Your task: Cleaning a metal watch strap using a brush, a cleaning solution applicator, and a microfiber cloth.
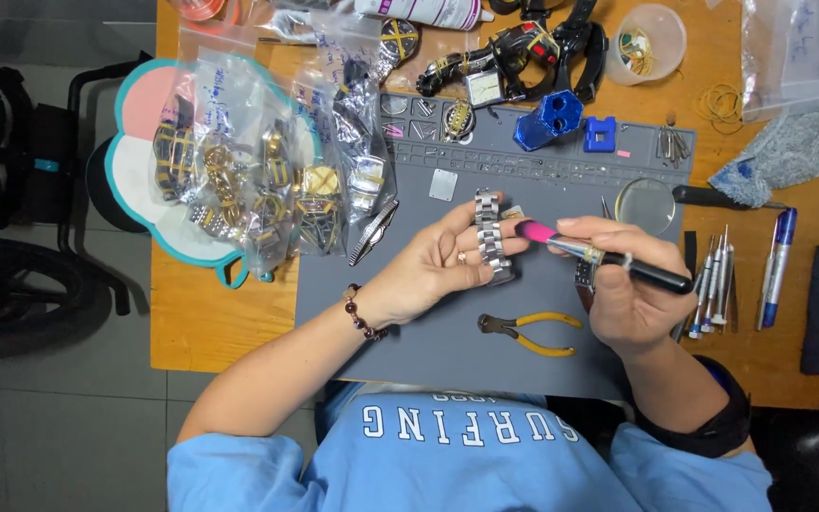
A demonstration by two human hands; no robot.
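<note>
My left hand holds a silver metal watch band upright between fingers and thumb, above the grey work mat. A bead bracelet circles that wrist. My right hand grips a thin tool with a pink tip and black handle. Its pink end touches the band's right side. Yellow-handled pliers lie on the mat just below both hands.
Clear bags of watches and bands pile at the left on a wooden table. A magnifier, blue tools, small screwdrivers, a pen and a small tub sit behind and right.
</note>
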